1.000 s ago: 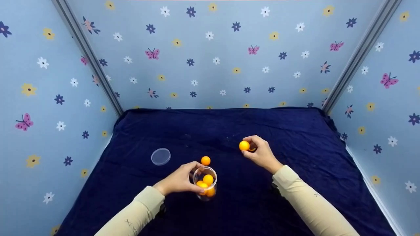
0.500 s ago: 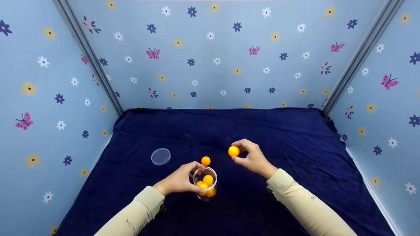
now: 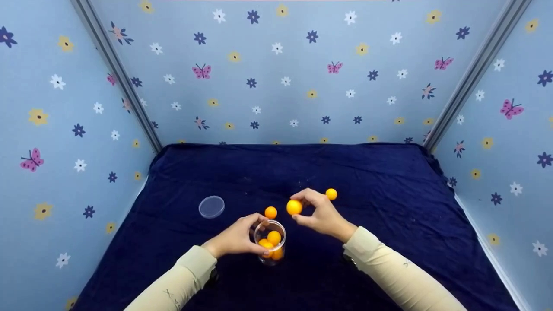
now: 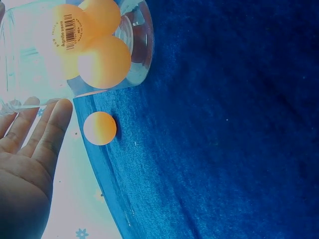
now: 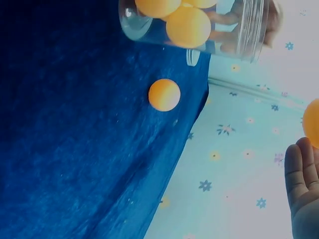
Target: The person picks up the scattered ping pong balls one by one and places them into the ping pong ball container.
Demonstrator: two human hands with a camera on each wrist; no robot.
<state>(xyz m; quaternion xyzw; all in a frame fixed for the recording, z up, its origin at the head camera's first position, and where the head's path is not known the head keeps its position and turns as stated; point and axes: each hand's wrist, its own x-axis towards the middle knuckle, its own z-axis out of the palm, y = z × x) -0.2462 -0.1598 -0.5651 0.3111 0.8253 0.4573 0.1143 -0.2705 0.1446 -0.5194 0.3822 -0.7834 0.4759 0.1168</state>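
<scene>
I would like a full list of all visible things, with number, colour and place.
Jar: one, clear, in left hand
Jar balls: at least three, orange, inside jar
Held ball: one, orange, in right hand
Loose balls: two, orange, on cloth, behind jar and beyond right hand
Lid: one, clear, on cloth, left of jar
Cloth: one, dark blue, beneath lid
Walls: three, light blue, flowered, around cloth
Posts: two, grey, at wall corners
Sleeves: two, cream, on forearms
Left hand: one, gripping jar
Right hand: one, pinching held ball
</scene>
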